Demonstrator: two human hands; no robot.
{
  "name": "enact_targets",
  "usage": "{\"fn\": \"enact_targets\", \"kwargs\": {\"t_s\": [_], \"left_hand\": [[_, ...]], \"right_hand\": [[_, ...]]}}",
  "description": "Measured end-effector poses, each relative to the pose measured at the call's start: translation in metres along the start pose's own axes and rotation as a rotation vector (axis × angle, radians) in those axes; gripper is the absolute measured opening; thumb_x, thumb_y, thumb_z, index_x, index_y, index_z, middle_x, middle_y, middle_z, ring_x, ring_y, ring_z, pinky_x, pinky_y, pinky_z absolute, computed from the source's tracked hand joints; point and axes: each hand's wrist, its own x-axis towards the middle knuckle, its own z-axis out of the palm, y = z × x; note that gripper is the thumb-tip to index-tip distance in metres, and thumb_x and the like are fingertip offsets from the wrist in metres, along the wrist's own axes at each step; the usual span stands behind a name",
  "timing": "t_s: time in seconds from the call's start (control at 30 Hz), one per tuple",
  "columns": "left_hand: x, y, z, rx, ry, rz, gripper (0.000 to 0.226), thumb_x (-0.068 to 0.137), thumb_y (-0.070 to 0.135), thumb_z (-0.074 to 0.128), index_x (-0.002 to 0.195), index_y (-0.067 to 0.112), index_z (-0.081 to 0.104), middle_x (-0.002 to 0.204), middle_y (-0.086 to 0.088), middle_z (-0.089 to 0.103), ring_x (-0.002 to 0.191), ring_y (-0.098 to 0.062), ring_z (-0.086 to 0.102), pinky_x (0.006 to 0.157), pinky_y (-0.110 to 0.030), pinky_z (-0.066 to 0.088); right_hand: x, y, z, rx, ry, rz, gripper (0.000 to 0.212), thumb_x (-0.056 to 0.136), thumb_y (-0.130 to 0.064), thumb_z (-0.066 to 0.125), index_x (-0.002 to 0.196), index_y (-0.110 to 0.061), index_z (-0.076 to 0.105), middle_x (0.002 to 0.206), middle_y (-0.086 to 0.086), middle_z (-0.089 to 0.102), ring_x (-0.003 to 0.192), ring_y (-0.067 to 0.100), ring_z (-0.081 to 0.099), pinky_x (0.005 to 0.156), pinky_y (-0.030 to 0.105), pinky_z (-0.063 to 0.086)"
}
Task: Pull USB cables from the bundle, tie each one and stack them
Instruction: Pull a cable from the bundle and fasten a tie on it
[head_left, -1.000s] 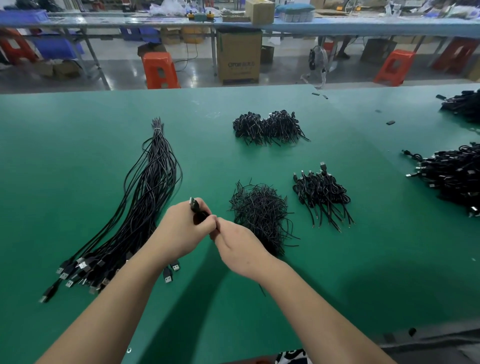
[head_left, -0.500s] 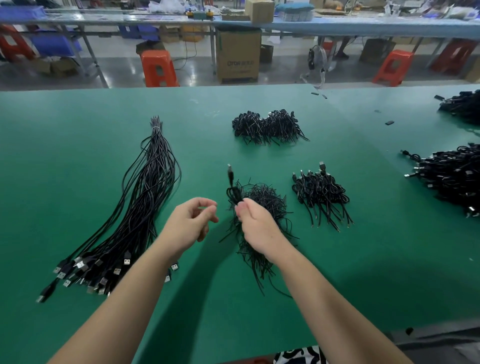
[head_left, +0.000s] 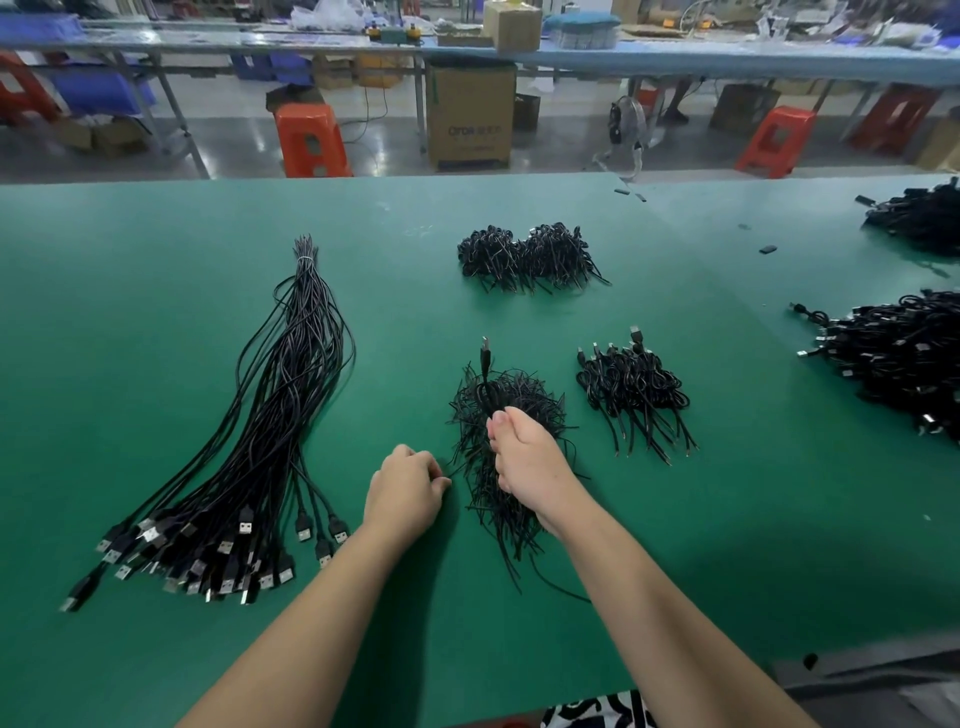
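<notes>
A long bundle of black USB cables (head_left: 270, 415) lies at the left of the green table (head_left: 156, 260), plugs towards me. My right hand (head_left: 524, 462) grips one coiled USB cable (head_left: 485, 364), whose plug sticks up above a heap of thin black tie wires (head_left: 519, 400). This hand hovers over the heap. At the heap's left edge my left hand (head_left: 405, 488) has curled fingers and pinches a thin tie wire. The stack of tied cables (head_left: 631, 387) sits just right of the heap.
Another pile of tied cables (head_left: 530, 257) lies farther back. Two large cable heaps (head_left: 904, 358) (head_left: 922, 218) fill the table's right side. Small black bits (head_left: 768, 249) are scattered there. Beyond the far edge stand orange stools (head_left: 309, 140) and a cardboard box (head_left: 470, 117).
The hands held the coiled cable together; the left let go and dropped to the tie heap's left edge, while the right carried the cable over the heap.
</notes>
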Motion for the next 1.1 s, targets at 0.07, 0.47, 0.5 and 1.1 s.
{"fn": "enact_targets", "kwargs": {"t_s": [0.07,0.47,0.5,1.1], "left_hand": [[0.000,-0.001,-0.003,0.052,-0.037,0.018,0.014,0.098,0.033,0.058,0.093,0.020,0.061,0.103,0.000,0.050,0.091,-0.021,0.053,0.080,-0.035,0.046],[-0.018,-0.010,-0.062,-0.344,0.151,0.073,0.017,0.093,0.018,0.067,0.091,0.034,0.070,0.073,0.014,0.064,0.060,0.001,0.055,0.056,-0.011,0.040],[-0.021,-0.005,-0.066,-0.420,0.198,0.093,0.023,0.092,0.016,0.067,0.085,0.038,0.069,0.066,0.014,0.063,0.056,0.001,0.053,0.052,-0.010,0.037],[-0.048,0.027,-0.066,-0.523,0.170,0.154,0.012,0.089,0.015,0.071,0.080,0.023,0.072,0.061,0.020,0.063,0.055,0.002,0.052,0.055,-0.011,0.038]], "right_hand": [[0.000,0.002,-0.001,-0.004,-0.003,0.001,0.035,0.107,-0.039,0.033,0.078,-0.021,0.043,0.072,-0.004,0.039,0.062,0.013,0.032,0.066,0.038,0.030],[-0.005,-0.001,0.001,-0.106,-0.151,-0.075,0.032,0.107,-0.044,0.032,0.097,-0.021,0.052,0.079,-0.016,0.053,0.050,-0.006,0.047,0.055,0.015,0.035],[-0.007,-0.003,0.004,-0.142,-0.166,-0.101,0.034,0.107,-0.045,0.032,0.096,-0.022,0.053,0.080,-0.015,0.055,0.052,-0.005,0.049,0.056,0.018,0.038],[-0.009,-0.008,0.023,-0.251,-0.075,-0.159,0.036,0.108,-0.034,0.034,0.082,-0.013,0.046,0.075,-0.001,0.051,0.066,0.011,0.041,0.065,0.035,0.038]]}}
